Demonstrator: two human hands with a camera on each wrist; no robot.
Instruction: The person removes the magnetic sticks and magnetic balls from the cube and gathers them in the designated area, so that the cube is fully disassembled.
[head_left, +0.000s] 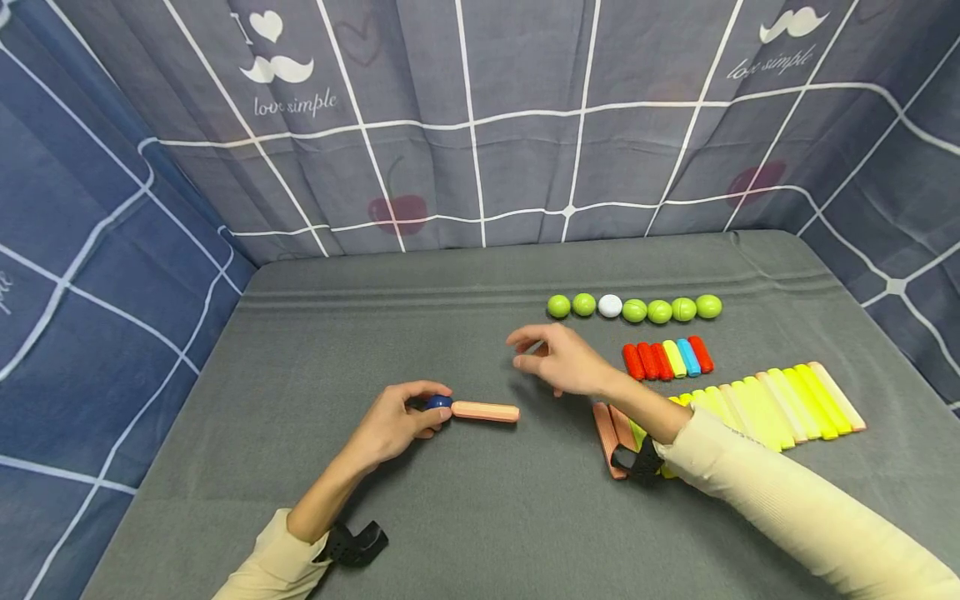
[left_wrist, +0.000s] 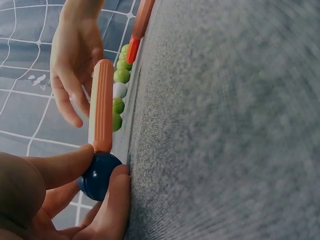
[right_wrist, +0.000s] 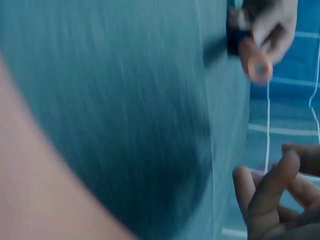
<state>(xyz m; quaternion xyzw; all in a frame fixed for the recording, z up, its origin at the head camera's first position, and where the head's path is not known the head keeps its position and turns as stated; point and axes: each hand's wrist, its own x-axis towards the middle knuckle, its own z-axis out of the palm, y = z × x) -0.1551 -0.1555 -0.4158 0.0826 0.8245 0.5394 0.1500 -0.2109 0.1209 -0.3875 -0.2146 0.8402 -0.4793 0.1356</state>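
Observation:
In the head view my left hand (head_left: pixel 393 423) pinches a dark blue ball (head_left: pixel 438 403) between thumb and fingers, low over the grey table. A peach ribbed rod (head_left: pixel 486 412) extends from the ball toward the right, its near end meeting the ball. The left wrist view shows the thumb and fingertips around the ball (left_wrist: pixel 99 176), with the rod (left_wrist: pixel 103 107) standing out from it. My right hand (head_left: pixel 564 360) hovers beyond the rod's free end, fingers loosely bent and holding nothing. The right wrist view shows the rod's hollow open end (right_wrist: pixel 259 71).
Several green balls (head_left: pixel 634 311) and a white ball (head_left: pixel 610 306) line the far right. Short red rods (head_left: pixel 648 362), with yellow and blue ones, lie nearer. Long yellow and peach rods (head_left: pixel 780 408) form a row, partly under my right forearm. A patterned curtain (head_left: pixel 525 158) stands behind.

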